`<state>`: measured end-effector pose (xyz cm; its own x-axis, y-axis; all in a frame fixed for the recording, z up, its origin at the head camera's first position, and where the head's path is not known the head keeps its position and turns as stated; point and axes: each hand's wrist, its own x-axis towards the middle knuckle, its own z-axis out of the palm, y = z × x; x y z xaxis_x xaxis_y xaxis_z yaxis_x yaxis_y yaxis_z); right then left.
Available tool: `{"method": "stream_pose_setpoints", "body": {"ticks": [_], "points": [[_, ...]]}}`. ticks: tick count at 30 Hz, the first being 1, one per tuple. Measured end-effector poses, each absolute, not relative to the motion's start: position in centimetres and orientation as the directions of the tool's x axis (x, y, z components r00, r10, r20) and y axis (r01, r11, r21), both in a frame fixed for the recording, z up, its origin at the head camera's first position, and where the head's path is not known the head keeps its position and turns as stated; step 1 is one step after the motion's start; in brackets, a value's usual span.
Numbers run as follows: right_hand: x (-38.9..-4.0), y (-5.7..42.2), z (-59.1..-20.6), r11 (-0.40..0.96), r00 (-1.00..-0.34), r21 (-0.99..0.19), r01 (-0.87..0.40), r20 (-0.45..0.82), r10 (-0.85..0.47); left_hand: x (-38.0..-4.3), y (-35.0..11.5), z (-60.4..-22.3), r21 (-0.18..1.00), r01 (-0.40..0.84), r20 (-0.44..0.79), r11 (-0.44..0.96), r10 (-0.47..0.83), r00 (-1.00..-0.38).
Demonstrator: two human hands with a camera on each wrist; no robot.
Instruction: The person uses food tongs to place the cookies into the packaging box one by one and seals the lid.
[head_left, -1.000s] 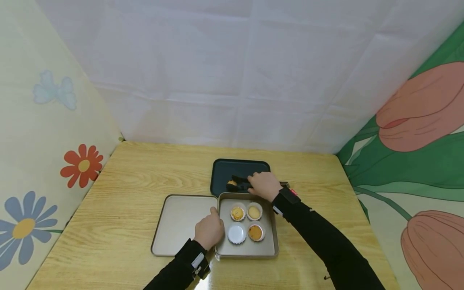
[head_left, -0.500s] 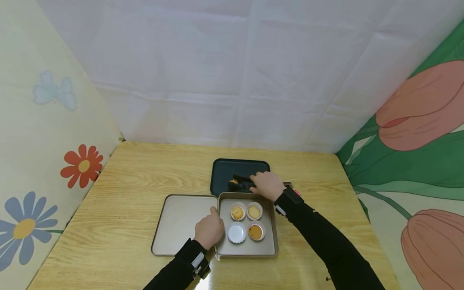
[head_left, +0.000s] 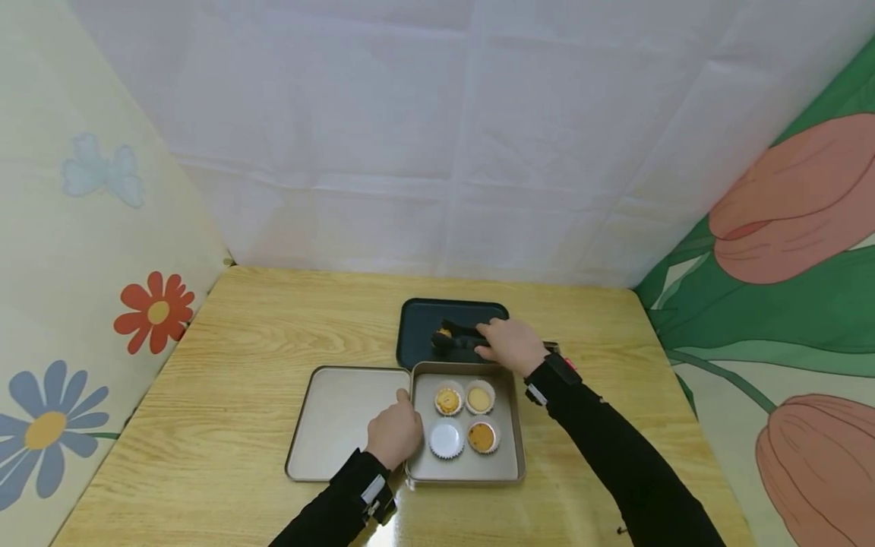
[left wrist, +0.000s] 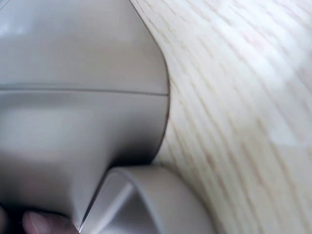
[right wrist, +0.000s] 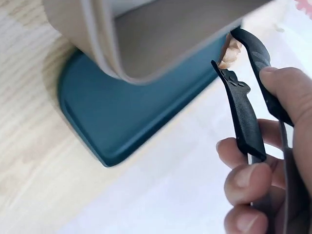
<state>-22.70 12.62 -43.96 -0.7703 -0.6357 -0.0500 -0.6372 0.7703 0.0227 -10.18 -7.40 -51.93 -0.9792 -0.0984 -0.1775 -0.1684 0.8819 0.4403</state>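
My right hand (head_left: 514, 347) grips black-tipped tongs (right wrist: 243, 112), thumb on one arm and fingers round the other. Between the tong tips shows a small golden-brown pastry (right wrist: 230, 54), over the dark blue-green tray (head_left: 417, 330) in the head view. My left hand (head_left: 396, 433) holds the left wall of a shallow metal box (head_left: 509, 460), where it meets the flat lid (head_left: 342, 425). In the left wrist view one fingertip (left wrist: 41, 223) shows beside that wall. The box bears a pale cup (head_left: 446, 439), an orange-topped cake (head_left: 482, 438) and two yellow-topped tarts (head_left: 447, 402) in paper cups.
Behind the box lies the tray, close against its far wall. The wooden table (head_left: 273, 319) runs back to a white cloth wall (head_left: 383, 190). Flower-printed panels (head_left: 766, 334) border it on both sides.
My right hand with the tongs has shifted slightly right and back over the tray, the pastry moving with the tips. The left hand and the box have stayed put.
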Motion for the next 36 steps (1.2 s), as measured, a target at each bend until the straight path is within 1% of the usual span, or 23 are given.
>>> {"method": "stream_pose_setpoints", "body": {"ticks": [2, 5, 9, 12, 14, 17, 20, 22, 26, 31, 36], "points": [[-22.2, 13.0, -43.3, 0.778, -0.778, 0.009, -0.628, -0.026, -0.628, -10.2, -7.4, -52.0, 0.436, -0.166, -0.173, 0.884, -0.099, -0.98], [-21.0, 13.7, -42.2, 0.767, -0.766, 0.013, -0.641, 0.048, -0.641, -10.3, -7.4, -52.0, 0.431, -0.161, -0.164, 0.888, -0.099, -0.982], [-18.8, 14.9, -41.6, 0.734, -0.721, 0.041, -0.678, 0.157, -0.674, -10.4, -7.6, -51.9, 0.43, -0.165, -0.159, 0.888, -0.105, -0.982], [-16.9, 15.7, -41.9, 0.713, -0.694, 0.048, -0.7, 0.193, -0.694, -10.3, -7.7, -51.8, 0.433, -0.17, -0.166, 0.885, -0.108, -0.98], [-15.6, 16.2, -42.2, 0.7, -0.681, 0.046, -0.713, 0.19, -0.707, -10.3, -7.8, -51.9, 0.435, -0.172, -0.173, 0.884, -0.105, -0.979], [-13.8, 16.9, -42.9, 0.692, -0.678, 0.061, -0.72, 0.152, -0.719, -10.3, -7.9, -52.0, 0.441, -0.169, -0.176, 0.882, -0.099, -0.979], [-12.5, 17.3, -43.4, 0.688, -0.679, 0.092, -0.72, 0.114, -0.726, -10.3, -8.0, -52.0, 0.442, -0.161, -0.167, 0.882, -0.095, -0.981], [-11.9, 17.3, -43.8, 0.68, -0.672, 0.093, -0.728, 0.104, -0.733, -10.4, -8.0, -52.1, 0.44, -0.158, -0.162, 0.884, -0.095, -0.982], [-11.0, 17.0, -44.3, 0.658, -0.652, 0.08, -0.749, 0.085, -0.753, -10.4, -8.0, -52.1, 0.44, -0.154, -0.154, 0.885, -0.095, -0.984], [-10.5, 16.5, -44.7, 0.659, -0.659, 0.068, -0.749, 0.032, -0.751, -10.4, -7.9, -52.2, 0.446, -0.144, -0.148, 0.883, -0.085, -0.985], [-10.2, 16.3, -44.8, 0.653, -0.654, 0.062, -0.755, 0.005, -0.756, -10.3, -7.7, -52.1, 0.451, -0.144, -0.161, 0.881, -0.079, -0.984]]}}
